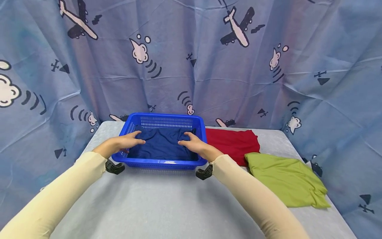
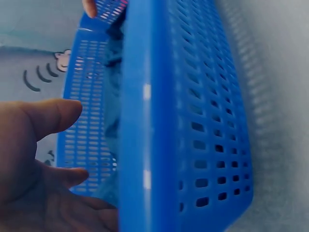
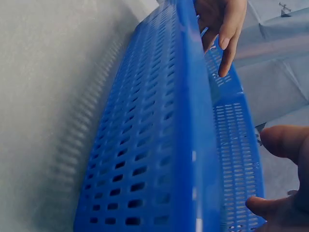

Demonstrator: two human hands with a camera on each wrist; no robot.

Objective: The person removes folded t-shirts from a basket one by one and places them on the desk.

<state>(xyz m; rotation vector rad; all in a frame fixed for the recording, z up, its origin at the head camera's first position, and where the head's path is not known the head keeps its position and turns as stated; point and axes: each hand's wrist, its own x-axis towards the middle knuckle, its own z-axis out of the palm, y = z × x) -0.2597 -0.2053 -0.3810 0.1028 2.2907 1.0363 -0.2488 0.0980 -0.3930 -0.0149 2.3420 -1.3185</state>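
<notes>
A blue plastic basket (image 1: 167, 162) with slotted walls stands at the back of the table, and a crumpled dark blue cloth (image 1: 162, 144) lies inside it. My left hand (image 1: 127, 141) is over the basket's left end, thumb and fingers spread apart. Over the right end is my right hand (image 1: 194, 145), its thumb also apart from the fingers. In the left wrist view the left hand (image 2: 43, 164) has some lower fingers partly hidden behind the basket rim (image 2: 145, 116). Neither hand visibly grips anything; whether hidden fingertips touch the cloth I cannot tell.
A red cloth (image 1: 232, 142) lies flat right of the basket. A yellow-green cloth (image 1: 286, 179) lies nearer, at the table's right edge, slightly overlapping the red one. Behind the grey table (image 1: 161, 205) hangs a blue curtain (image 1: 179, 66) with airplane prints.
</notes>
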